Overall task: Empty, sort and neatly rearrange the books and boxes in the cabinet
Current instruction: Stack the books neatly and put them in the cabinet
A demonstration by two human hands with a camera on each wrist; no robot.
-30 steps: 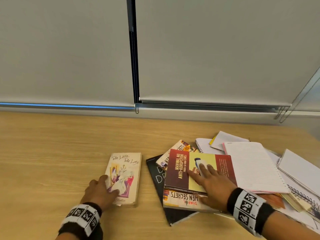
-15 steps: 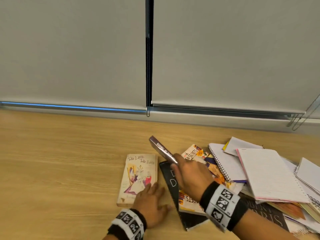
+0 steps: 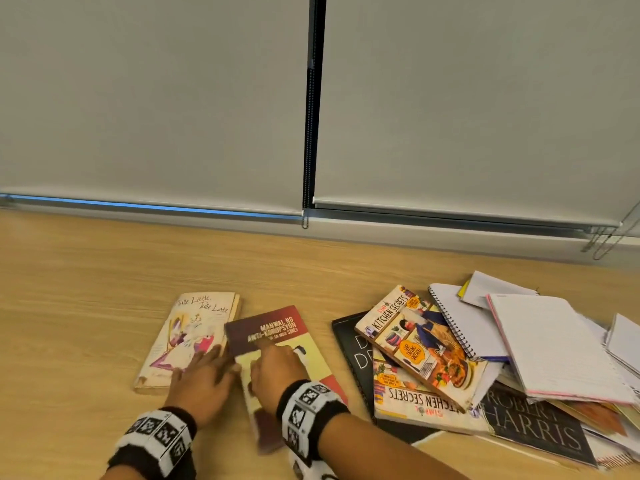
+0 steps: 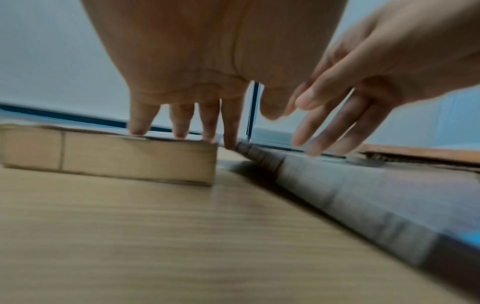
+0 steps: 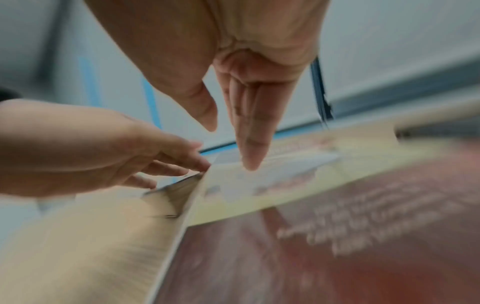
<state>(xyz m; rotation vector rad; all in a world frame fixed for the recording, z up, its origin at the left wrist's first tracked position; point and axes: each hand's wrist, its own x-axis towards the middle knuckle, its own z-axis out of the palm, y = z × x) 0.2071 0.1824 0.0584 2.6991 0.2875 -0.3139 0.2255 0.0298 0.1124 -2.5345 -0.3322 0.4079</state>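
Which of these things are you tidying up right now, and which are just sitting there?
Being tidied now:
- maroon and yellow book, under the right hand
- old cream paperback, touched by the left hand
- messy pile still to sort: Kitchen Secrets cookbooks, black book, spiral notebook, lined pad

Just there:
- wooden table
- window blinds

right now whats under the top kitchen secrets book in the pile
Under the top cookbook lie a second cookbook turned the other way and a black book below both. A spiral notebook overlaps its right edge. The black book's title is mostly covered.
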